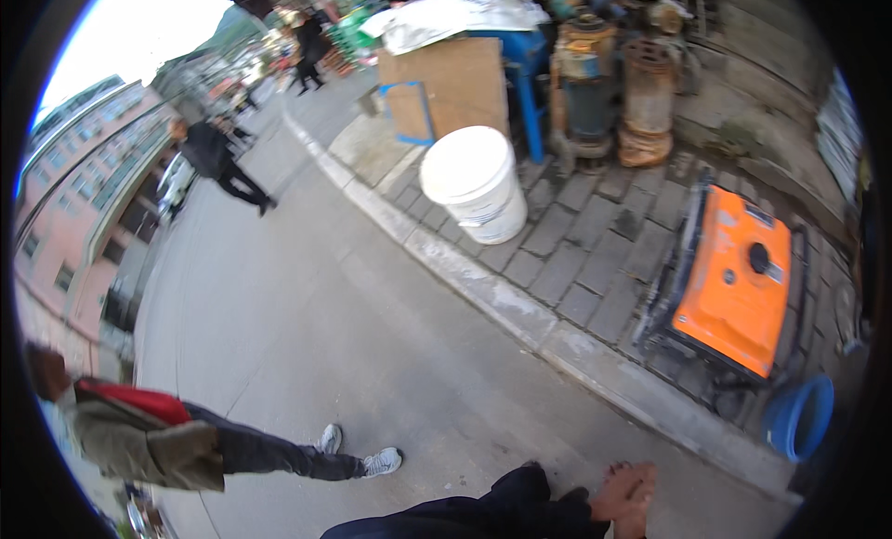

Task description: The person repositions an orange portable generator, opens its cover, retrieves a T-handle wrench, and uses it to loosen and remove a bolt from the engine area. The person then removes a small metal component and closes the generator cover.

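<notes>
My left hand (613, 491) and my right hand (636, 502) are close together at the lower right edge, overlapping above the grey road. Their fingers are blurred, so I cannot make out their grip or anything between them. Dark clothing of mine is beside them. Nearest on the brick pavement are a blue bucket (797, 418) and an orange machine (732, 279) in a black frame. A white lidded bucket (474, 186) stands farther up by the kerb.
A person in an olive jacket (158, 432) is close on my left; another in dark clothes (214, 163) is farther along the road (307, 316). The kerb (446, 265) runs diagonally. Rusty cylinders (646, 102), cardboard (441, 93) and a blue stand (530, 93) line the pavement.
</notes>
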Motion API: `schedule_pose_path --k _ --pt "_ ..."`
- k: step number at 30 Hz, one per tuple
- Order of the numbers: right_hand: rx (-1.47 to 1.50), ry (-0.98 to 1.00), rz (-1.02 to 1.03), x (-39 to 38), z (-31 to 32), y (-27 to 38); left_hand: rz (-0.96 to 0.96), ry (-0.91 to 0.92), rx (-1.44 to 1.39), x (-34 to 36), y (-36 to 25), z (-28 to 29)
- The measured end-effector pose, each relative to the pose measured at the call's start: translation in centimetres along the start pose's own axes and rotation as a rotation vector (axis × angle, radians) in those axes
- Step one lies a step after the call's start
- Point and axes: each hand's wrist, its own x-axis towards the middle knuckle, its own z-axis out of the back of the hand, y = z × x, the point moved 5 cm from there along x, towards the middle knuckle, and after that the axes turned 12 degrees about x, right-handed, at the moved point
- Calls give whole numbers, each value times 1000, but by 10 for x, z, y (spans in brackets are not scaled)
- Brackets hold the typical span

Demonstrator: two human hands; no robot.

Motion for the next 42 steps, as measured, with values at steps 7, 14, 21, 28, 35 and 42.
schedule_pose_path --k 7,14,21,28,35,42 --pt "-940 -88 456 -222 -70 19 727 403 -878 -47 -119 119" --pt "445 133 -44 -340 -48 81 785 997 -1464 -73 -362 112" --pt "51 -112 511 -407 71 230 770 916 -1049 -65 -465 -38" --pt "-258 -523 1094 -557 128 396 813 862 -1007 -73 -643 -158" --pt "-689 -805 1321 -613 230 547 820 917 -911 -53 -749 -325" --pt "785 171 663 -616 340 713 463 1255 -702 4 -881 -475"
